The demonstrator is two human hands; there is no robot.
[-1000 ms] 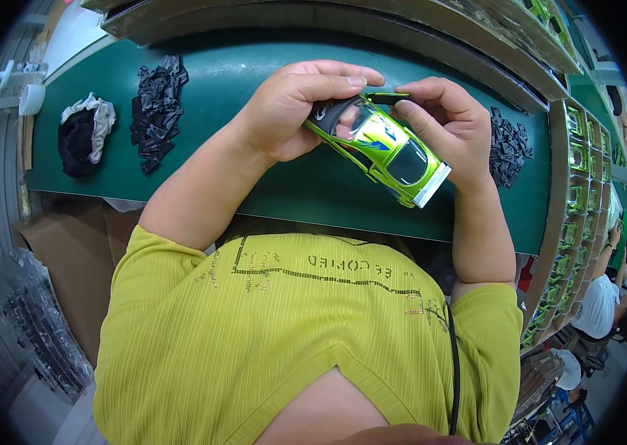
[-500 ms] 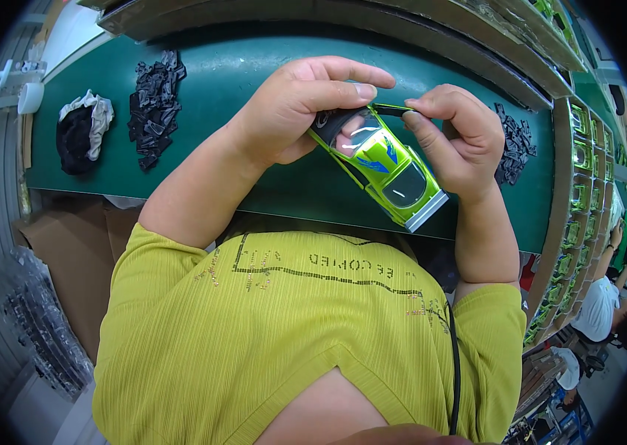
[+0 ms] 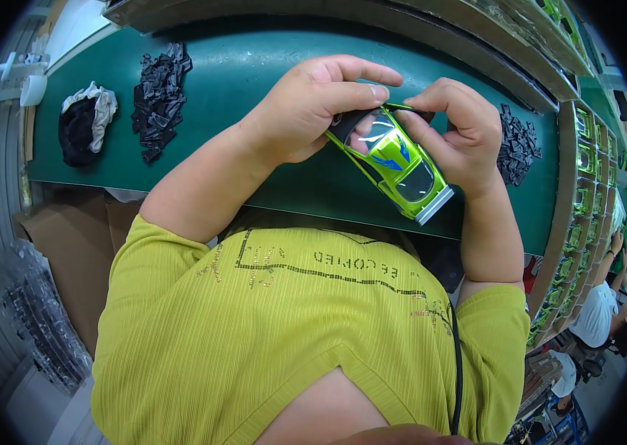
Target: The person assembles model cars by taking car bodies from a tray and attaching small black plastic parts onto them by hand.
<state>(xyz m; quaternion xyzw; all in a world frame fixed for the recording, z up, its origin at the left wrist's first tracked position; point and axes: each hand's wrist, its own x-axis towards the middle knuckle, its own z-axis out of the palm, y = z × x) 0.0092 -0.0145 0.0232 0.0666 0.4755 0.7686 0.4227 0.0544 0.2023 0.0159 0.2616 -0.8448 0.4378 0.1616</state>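
Note:
A bright green toy car body [image 3: 405,167] with blue markings, clear windows and a silver-grey end strip is held up over the green table. My left hand [image 3: 321,100] grips its dark far end, thumb on top and index finger stretched past it. On the car's right side, my right hand [image 3: 458,133] pinches a small black part [image 3: 419,115] between thumb and index finger, against the far right edge. The black part is mostly covered by my fingers, so whether it is seated cannot be made out.
Piles of small black plastic parts lie left [image 3: 159,100] and right [image 3: 519,144] on the table [image 3: 232,67]. A black and white cloth bundle [image 3: 87,124] sits far left. Trays of green car bodies [image 3: 577,215] stand at the right edge, with people [image 3: 599,311] beyond.
The car body has shifted slightly right in view. My right fingers have brought the black part, which stuck out sideways, closer in against the car's side.

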